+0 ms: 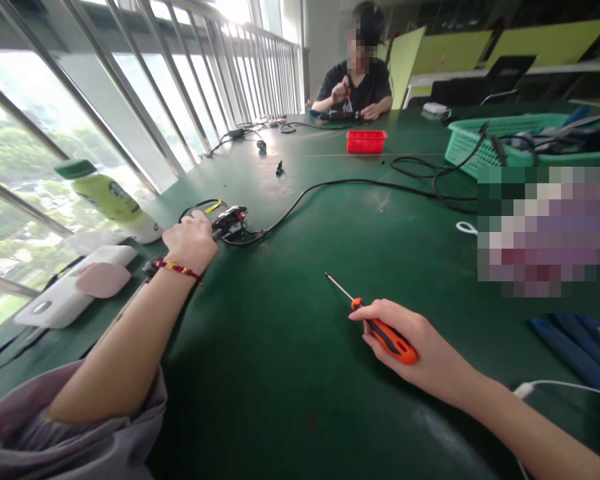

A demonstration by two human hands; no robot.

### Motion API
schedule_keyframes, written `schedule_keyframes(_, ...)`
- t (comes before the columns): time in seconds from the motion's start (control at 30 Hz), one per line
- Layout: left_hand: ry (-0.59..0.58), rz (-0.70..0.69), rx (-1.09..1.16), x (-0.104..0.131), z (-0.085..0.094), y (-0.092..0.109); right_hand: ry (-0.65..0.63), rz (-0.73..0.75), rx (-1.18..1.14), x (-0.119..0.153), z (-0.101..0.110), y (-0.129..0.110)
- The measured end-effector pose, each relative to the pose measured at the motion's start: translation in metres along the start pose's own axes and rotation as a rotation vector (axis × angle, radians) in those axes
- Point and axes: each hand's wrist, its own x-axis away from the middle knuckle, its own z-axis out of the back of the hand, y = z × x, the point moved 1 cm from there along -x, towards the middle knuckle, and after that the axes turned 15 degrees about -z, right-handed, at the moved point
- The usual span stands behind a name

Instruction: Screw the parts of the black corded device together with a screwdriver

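Note:
In the head view my right hand (pixel 425 340) is closed around the orange-and-black handle of a screwdriver (pixel 391 341). Its thin metal shaft points forward and left, above the green table (pixel 290 373). My left hand (pixel 191 239), with a red-and-gold bracelet at the wrist, is wrapped around a black corded device (pixel 233 221). Small parts and wires show at the device's far end, but my hand hides much of its body. A black cord (pixel 330 183) runs from it across the table to the right.
A green-capped bottle (pixel 111 200) and a white case (pixel 70 293) stand at the left by the railing (pixel 260 60). Farther off are a red bin (pixel 367 141), a green basket (pixel 510 123) with tools, and a person (pixel 355 87) working opposite. Blue cloth (pixel 575 347) lies right.

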Motion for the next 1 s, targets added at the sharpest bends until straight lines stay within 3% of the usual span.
schedule_keyframes(0.2, -0.001, 0.009, -0.041, -0.002, 0.010, -0.006, 0.038, 0.031, 0.014, -0.001, 0.001, 0.000)
schedule_keyframes(0.4, 0.216, 0.002, -0.135, 0.015, 0.043, -0.010, 0.100, 0.007, -0.062, 0.001, 0.002, -0.001)
schedule_keyframes(0.5, 0.298, -0.128, -0.075, 0.022, 0.049, 0.002, 0.223, -0.035, -0.135, 0.001, 0.004, -0.002)
schedule_keyframes(0.6, 0.284, -0.436, 0.081, 0.026, 0.038, 0.031, 0.425, -0.105, -0.210, -0.001, 0.007, 0.000)
schedule_keyframes(0.7, 0.111, -0.749, 0.282, 0.034, 0.013, 0.072, 0.614, -0.183, -0.228, -0.004, 0.010, 0.004)
schedule_keyframes(0.77, 0.046, -0.878, 0.331, 0.040, -0.006, 0.097, 0.656, -0.220, -0.212, -0.006, 0.011, 0.007)
schedule_keyframes(0.87, 0.194, -1.015, 0.389, 0.043, -0.029, 0.119, 0.584, -0.271, -0.163, -0.007, 0.010, 0.009)
schedule_keyframes(0.93, 0.353, -1.022, 0.370, 0.042, -0.039, 0.124, 0.523, -0.283, -0.124, -0.007, 0.009, 0.008)
schedule_keyframes(1.0, 0.437, -1.007, 0.358, 0.039, -0.045, 0.124, 0.477, -0.269, -0.094, -0.007, 0.008, 0.007)
